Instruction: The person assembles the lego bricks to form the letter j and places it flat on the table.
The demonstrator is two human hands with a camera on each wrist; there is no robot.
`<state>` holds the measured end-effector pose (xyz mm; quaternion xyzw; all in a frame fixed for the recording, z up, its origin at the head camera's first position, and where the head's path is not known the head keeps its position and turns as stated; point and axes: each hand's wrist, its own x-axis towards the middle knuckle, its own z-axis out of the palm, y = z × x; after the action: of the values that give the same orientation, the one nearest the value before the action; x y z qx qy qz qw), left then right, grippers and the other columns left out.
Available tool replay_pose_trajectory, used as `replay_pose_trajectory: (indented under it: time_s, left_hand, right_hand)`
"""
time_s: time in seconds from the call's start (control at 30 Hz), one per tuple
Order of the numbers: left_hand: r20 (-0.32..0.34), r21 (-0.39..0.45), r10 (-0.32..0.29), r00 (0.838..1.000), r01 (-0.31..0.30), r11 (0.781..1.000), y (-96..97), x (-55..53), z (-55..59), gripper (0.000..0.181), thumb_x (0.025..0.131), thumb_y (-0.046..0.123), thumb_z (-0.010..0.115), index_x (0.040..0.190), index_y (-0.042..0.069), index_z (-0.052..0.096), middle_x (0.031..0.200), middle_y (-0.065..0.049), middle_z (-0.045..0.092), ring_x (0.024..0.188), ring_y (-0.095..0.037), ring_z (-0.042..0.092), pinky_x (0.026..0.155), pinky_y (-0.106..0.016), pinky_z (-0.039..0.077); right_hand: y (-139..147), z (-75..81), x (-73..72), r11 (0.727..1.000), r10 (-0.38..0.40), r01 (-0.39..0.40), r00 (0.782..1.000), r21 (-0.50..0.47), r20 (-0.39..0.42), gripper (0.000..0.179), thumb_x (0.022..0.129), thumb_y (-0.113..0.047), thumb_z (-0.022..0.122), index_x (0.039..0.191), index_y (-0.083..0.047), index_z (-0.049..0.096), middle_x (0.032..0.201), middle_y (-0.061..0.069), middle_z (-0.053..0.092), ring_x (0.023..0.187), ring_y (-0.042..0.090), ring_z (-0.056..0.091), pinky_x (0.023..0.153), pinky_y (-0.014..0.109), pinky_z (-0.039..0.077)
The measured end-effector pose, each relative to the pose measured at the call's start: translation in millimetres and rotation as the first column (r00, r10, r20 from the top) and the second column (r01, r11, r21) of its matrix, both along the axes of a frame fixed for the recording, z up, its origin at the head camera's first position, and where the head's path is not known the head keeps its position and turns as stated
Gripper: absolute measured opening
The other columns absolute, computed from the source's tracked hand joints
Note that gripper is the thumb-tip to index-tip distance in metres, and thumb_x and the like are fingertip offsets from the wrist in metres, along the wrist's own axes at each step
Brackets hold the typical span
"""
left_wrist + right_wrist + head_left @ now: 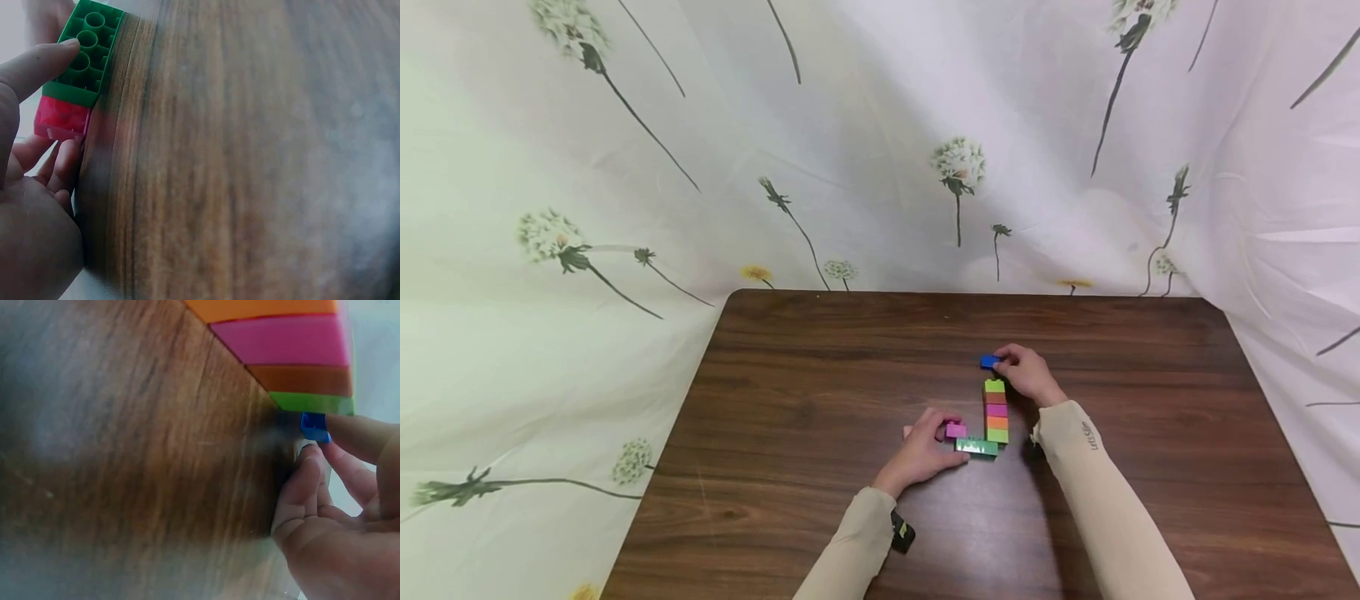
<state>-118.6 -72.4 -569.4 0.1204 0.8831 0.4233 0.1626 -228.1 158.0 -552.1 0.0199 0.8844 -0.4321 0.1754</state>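
Note:
My left hand [923,452] holds a long green brick [976,448] and a small pink brick [955,430] attached to its side. In the left wrist view the thumb lies on the hollow underside of the green brick [81,61], while the fingers are at the pink brick [62,117]. Farther back, my right hand [1028,375] pinches a small blue brick [988,362] between thumb and finger. Between the hands runs a row of joined bricks [996,411], lime, brown, magenta, orange and lime. Its near end is beside the green brick; whether they are joined I cannot tell.
All of this is on a dark brown wood-grain table [820,367]. A white cloth with dandelion prints [880,208] hangs behind and beside it. A black device [902,533] is at the left wrist.

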Motion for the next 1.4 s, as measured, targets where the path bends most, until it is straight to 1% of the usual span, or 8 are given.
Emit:
replay_pose_trajectory:
  time_s: [0.2,0.37,0.47,0.7,0.97,1.2,1.4]
  left_hand:
    - [0.008,-0.002,0.0,1.0,0.0,1.0,-0.3,-0.7,1.0,0.057,0.08,0.04,0.077,0.129,0.023,0.054,0.115,0.007,0.051,0.096,-0.008,0.044,0.081,-0.031,0.023]
    - [-0.003,0.005,-0.001,1.0,0.001,1.0,-1.0,-0.1,0.3,0.055,0.08,0.04,0.077,0.128,0.024,0.055,0.115,0.007,0.052,0.096,-0.008,0.045,0.081,-0.03,0.023]
    - [-0.014,0.005,-0.004,1.0,0.004,1.0,-1.3,0.1,-0.3,0.055,0.08,0.04,0.077,0.127,0.024,0.055,0.113,0.007,0.052,0.095,-0.007,0.045,0.081,-0.03,0.023]
    - [-0.031,0.02,-0.012,0.999,0.013,1.0,-1.4,-0.8,0.6,0.055,0.079,0.037,0.078,0.126,0.022,0.055,0.113,0.005,0.053,0.094,-0.008,0.047,0.081,-0.03,0.023]
    - [-0.014,0.026,-0.006,1.0,0.006,1.0,-0.1,-1.1,0.7,0.054,0.079,0.038,0.078,0.126,0.022,0.056,0.111,0.006,0.053,0.095,-0.009,0.046,0.08,-0.032,0.023]
    - [0.006,0.004,0.007,1.0,-0.007,1.0,0.1,0.7,0.8,0.054,0.08,0.039,0.077,0.128,0.025,0.055,0.112,0.008,0.052,0.096,-0.009,0.045,0.08,-0.031,0.024]
    - [0.004,0.006,0.003,1.0,-0.003,1.0,-0.4,0.0,0.8,0.055,0.081,0.038,0.077,0.129,0.025,0.054,0.113,0.007,0.052,0.096,-0.009,0.045,0.081,-0.032,0.023]
  right_hand:
    - [2.5,-0.7,2.5,0.999,-0.018,0.018,1.0,-0.034,-0.007,0.029,0.098,-0.02,0.055,0.121,-0.003,0.059,0.104,0.015,0.061,0.091,0.026,0.053,0.078,0.032,0.044]
    - [3.7,-3.4,4.5,0.998,-0.032,0.03,0.999,-0.06,-0.025,0.029,0.097,-0.018,0.056,0.12,-0.001,0.06,0.1,0.013,0.06,0.089,0.024,0.052,0.075,0.029,0.042]
    - [5.0,-6.3,5.4,0.997,-0.035,0.033,0.999,-0.065,-0.033,0.029,0.097,-0.018,0.057,0.12,0.0,0.06,0.101,0.013,0.06,0.089,0.024,0.053,0.075,0.029,0.043]
    - [7.7,-10.1,4.7,0.997,-0.033,0.03,0.999,-0.075,-0.036,0.03,0.097,-0.018,0.057,0.121,-0.001,0.06,0.111,0.018,0.062,0.093,0.025,0.055,0.077,0.03,0.045]
    - [9.2,-10.2,4.3,0.995,-0.041,0.038,0.999,-0.096,-0.023,0.03,0.097,-0.019,0.056,0.122,-0.002,0.06,0.106,0.015,0.06,0.091,0.025,0.052,0.076,0.03,0.044]
    - [10.0,-10.8,6.2,0.994,-0.033,0.03,0.999,-0.101,-0.027,0.03,0.097,-0.019,0.057,0.122,-0.003,0.06,0.108,0.016,0.061,0.091,0.026,0.053,0.079,0.031,0.044]
    - [8.6,-9.9,5.9,0.995,-0.034,0.03,0.999,-0.099,-0.039,0.029,0.098,-0.017,0.055,0.123,-0.002,0.06,0.104,0.015,0.058,0.089,0.026,0.051,0.075,0.03,0.043]
